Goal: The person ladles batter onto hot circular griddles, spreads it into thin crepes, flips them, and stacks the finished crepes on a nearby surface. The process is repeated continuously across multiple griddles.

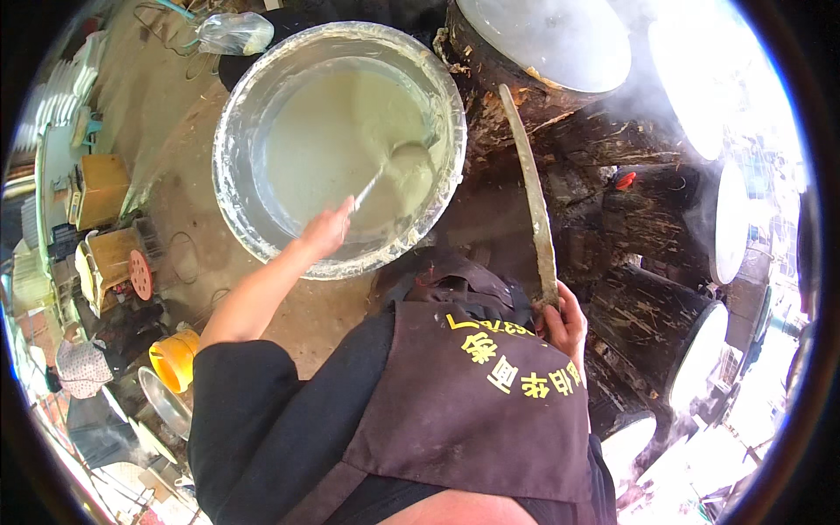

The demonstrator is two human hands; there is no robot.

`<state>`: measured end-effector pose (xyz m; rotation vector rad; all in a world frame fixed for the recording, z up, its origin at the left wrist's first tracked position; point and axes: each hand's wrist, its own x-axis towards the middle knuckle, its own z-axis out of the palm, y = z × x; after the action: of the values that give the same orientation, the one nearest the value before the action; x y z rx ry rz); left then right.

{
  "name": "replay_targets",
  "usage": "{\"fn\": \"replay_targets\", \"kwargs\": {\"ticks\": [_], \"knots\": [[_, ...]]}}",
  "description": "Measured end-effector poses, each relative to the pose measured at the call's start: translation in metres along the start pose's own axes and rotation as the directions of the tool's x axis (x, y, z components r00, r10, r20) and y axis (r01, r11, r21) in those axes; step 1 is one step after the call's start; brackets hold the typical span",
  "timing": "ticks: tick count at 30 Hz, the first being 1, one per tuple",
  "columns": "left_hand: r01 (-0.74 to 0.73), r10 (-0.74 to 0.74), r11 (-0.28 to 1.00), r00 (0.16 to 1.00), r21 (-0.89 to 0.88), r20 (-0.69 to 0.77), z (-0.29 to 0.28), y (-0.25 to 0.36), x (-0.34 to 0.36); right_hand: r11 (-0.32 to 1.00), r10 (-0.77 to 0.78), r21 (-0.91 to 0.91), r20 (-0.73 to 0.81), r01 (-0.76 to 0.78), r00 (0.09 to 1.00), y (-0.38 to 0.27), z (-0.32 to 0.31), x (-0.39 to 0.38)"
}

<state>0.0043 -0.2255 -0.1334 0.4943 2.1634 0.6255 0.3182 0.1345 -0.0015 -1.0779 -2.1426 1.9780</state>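
My left hand is closed around the handle of a ladle. The ladle's head is down in a pale, thin batter-like liquid. That liquid fills part of a big round metal basin, its rim and walls crusted with dried splashes. In my right hand, held beside my brown apron, is the lower end of a long, narrow, slightly curved strip, perhaps bamboo or wood. The strip's far end reaches up toward a steaming round pan.
Steam rises around a large round pan at the upper right. Several dark, rough drum-like stoves with pale round tops line the right side. At left are a yellow bucket, wooden stools and a clear plastic bag.
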Motion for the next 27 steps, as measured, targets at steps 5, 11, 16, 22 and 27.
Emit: {"fn": "replay_targets", "kwargs": {"ticks": [5,11,16,22,27], "knots": [[0.425,-0.268,0.514,0.905,-0.745,0.332,0.023,0.072,-0.079,0.995,0.01,-0.098,0.063,-0.004,0.998,0.018,-0.03,-0.002],[0.381,0.122,-0.397,0.924,-0.835,0.363,0.084,0.116,-0.122,0.841,-0.196,-0.387,0.434,0.378,0.88,0.01,-0.03,0.03],[0.332,0.329,-0.755,0.938,-0.565,0.11,0.083,0.179,-0.18,0.786,-0.321,-0.313,0.531,0.533,0.784,0.01,-0.058,0.034],[-0.126,0.237,-0.538,0.926,-0.833,-0.293,0.046,0.247,-0.232,0.959,-0.282,0.167,0.515,0.227,0.809,-0.046,-0.084,0.033],[-0.515,0.093,-0.269,0.827,-0.814,-0.554,0.018,0.271,-0.244,0.989,-0.124,0.012,0.599,0.146,0.791,-0.067,-0.074,0.06]]}}
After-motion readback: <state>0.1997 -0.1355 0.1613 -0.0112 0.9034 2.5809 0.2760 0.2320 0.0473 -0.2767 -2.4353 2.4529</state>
